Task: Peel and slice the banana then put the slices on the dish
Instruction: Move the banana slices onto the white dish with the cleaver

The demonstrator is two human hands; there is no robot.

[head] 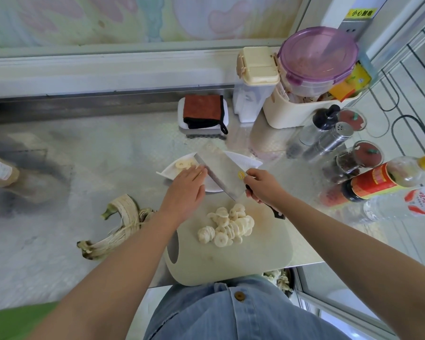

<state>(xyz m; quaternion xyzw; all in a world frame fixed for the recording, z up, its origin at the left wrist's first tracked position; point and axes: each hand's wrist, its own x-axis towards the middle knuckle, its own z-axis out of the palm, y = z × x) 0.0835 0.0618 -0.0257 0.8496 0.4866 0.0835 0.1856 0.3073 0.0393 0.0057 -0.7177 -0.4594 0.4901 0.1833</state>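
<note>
- Peel (118, 227) lies discarded; banana fully sliced.
- Right hand (261, 186) grips cleaver (219, 171) over dish (241, 163); flat, empty left hand (185, 187) touches its blade.
- Few slices plated; the pile (227, 223) remains on board (231, 256).

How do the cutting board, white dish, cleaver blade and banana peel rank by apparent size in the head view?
1. cutting board, though it lies nearest the camera
2. white dish, partly covered
3. cleaver blade and banana peel: too close to rank
</note>
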